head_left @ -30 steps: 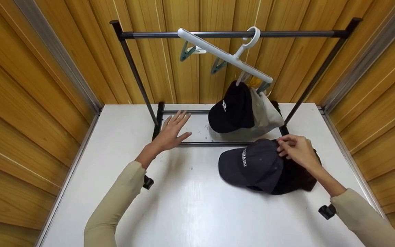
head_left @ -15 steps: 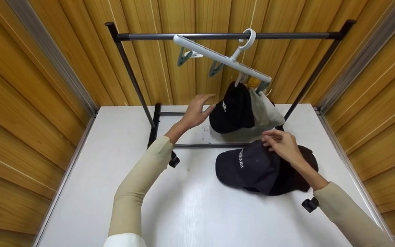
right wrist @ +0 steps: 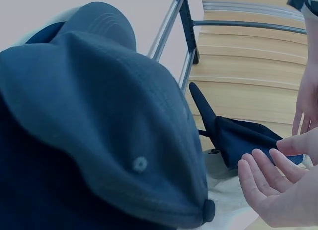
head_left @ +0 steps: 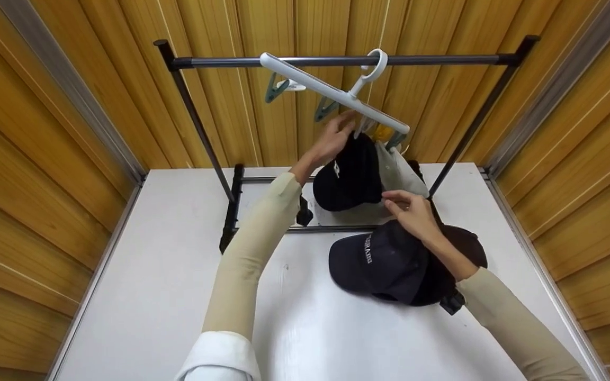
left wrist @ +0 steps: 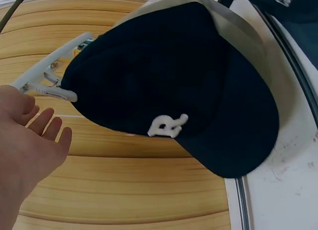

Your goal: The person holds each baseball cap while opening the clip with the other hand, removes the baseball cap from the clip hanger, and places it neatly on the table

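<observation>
A black cap (head_left: 355, 174) with a white letter hangs by a white clip (left wrist: 54, 92) from the white hanger (head_left: 331, 94). Behind it hangs a pale grey-beige cap (head_left: 397, 172). My left hand (head_left: 330, 142) is at the black cap's clip, fingers loosely bent; in the left wrist view the thumb overlaps the clip's end, and whether it presses cannot be told. My right hand (head_left: 413, 214) is by the black cap's lower right edge, thumb and fingers apart in the right wrist view; contact is unclear. Below it lies a navy cap (head_left: 384, 264) with white lettering.
The hanger hooks over the top bar of a dark metal rack (head_left: 220, 62). Green clips (head_left: 275, 90) hang at its left part. Another dark cap (head_left: 469, 246) lies partly under the navy one on the white table (head_left: 172, 275). Wood-patterned walls (head_left: 262, 127) enclose three sides.
My left hand has moved right and up to the black cap's clip. My right hand has left the navy cap and moved left and up toward the hanging caps. The view has shifted slightly.
</observation>
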{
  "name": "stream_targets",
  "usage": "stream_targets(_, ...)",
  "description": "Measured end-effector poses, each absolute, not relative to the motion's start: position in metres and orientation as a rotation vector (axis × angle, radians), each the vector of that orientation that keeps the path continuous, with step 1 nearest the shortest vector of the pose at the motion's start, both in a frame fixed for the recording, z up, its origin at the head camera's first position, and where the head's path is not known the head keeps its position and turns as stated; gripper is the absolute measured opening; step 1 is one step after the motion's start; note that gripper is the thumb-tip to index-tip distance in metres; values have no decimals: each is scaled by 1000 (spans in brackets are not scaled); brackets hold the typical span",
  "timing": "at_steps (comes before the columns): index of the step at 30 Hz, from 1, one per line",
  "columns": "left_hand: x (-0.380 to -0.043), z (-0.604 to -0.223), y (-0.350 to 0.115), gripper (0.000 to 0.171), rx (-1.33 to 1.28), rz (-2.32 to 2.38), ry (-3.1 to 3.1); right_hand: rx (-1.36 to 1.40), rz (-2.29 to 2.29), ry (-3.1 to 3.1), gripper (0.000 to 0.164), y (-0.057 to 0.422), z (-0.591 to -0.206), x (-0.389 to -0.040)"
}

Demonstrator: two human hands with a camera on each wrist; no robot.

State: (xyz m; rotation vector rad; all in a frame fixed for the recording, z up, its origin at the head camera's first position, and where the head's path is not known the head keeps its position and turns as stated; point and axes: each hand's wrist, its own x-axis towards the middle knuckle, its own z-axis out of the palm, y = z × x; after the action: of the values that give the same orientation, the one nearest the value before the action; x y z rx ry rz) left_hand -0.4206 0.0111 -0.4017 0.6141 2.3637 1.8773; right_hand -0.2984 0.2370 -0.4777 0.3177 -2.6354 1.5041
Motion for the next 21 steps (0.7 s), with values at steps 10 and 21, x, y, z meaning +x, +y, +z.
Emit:
stream_targets(10, -431, -399, 20, 37, 559, 2014, 2231, 327, 1688, -2479, 31, 222, -472, -315)
stream_targets(21, -432, -397, 16, 38, 700, 2017, 1951, 359, 1638, -2276, 39, 195, -448, -336)
